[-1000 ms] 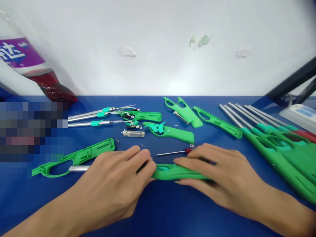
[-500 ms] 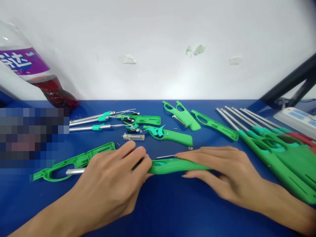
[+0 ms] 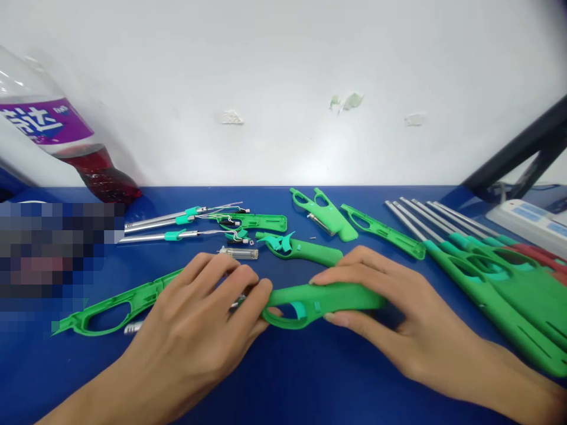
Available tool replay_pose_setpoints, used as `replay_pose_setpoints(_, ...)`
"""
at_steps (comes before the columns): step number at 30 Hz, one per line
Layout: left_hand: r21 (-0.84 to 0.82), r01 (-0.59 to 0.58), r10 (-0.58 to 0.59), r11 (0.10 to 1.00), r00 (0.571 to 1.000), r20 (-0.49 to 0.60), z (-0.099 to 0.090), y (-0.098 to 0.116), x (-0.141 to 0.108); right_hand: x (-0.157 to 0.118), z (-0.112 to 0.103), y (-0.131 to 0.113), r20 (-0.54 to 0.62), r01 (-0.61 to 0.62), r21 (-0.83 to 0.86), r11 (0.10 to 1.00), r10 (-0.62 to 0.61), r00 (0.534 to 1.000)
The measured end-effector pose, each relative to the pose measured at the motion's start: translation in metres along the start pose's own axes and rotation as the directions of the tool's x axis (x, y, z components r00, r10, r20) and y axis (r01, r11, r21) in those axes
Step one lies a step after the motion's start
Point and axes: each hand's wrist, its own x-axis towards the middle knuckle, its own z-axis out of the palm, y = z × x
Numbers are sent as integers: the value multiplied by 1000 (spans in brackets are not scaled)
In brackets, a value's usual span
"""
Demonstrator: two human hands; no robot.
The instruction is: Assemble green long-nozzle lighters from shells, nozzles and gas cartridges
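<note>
Between my hands is a green gas lighter (image 3: 339, 297) with a teal trigger in its looped opening, its broad side turned toward me. My left hand (image 3: 208, 321) is closed around its front end; a metal tube tip (image 3: 133, 327) shows beyond that hand. My right hand (image 3: 394, 313) grips the rear handle, thumb below and fingers on top. A loose green half shell (image 3: 148, 289) lies on the table behind my left hand, which hides part of it. Just past my fingers is a clear fuel tank (image 3: 243, 254).
Metal tubes with teal clips and wires (image 3: 155, 236) lie at the back left. Green shell pieces (image 3: 321, 252) are spread across the middle. Several lighters (image 3: 496, 271) lie in a row at right, near a white power strip (image 3: 527, 219). A drink bottle (image 3: 66, 121) stands at left.
The lighter has rolled in my hands, so its side and trigger opening now show instead of its narrow edge. My right hand has shifted slightly with it. The whole view has moved a little.
</note>
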Motion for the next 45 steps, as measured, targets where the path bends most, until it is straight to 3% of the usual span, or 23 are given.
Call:
replay_pose_setpoints(12, -81, 23, -23, 996, 1000, 3, 9, 13, -4, -7, 11, -6, -56, 117, -180, 977, -129, 990)
replay_pose_setpoints(15, -103, 71, -74, 992, 997, -25, 10, 14, -1, -6, 10, -2, -78, 131, -177, 975, -147, 986)
replay_pose_setpoints(21, -342, 145, -169, 928, 985, -39, 8, 17, 6, -5, 8, 0, 20, 157, -130, 979, -156, 988)
replay_pose_setpoints(25, -404, 151, -192, 902, 979, -62, 7, 18, 7, -5, 8, -4, -20, 172, -185, 968, -179, 984)
replay_pose_setpoints(29, -379, 138, -172, 915, 983, -58, 7, 18, 5, -7, 12, -3, -79, 164, -252, 954, -189, 979)
replay_pose_setpoints(36, -363, 115, -127, 925, 992, -9, 9, 20, 0, -10, 16, 3, 31, 164, -213, 963, -161, 986)
replay_pose_setpoints(45, -208, 48, -41, 977, 998, 37, 6, 16, -2, -4, 5, -10, 68, 8, -141, 990, 1, 998)
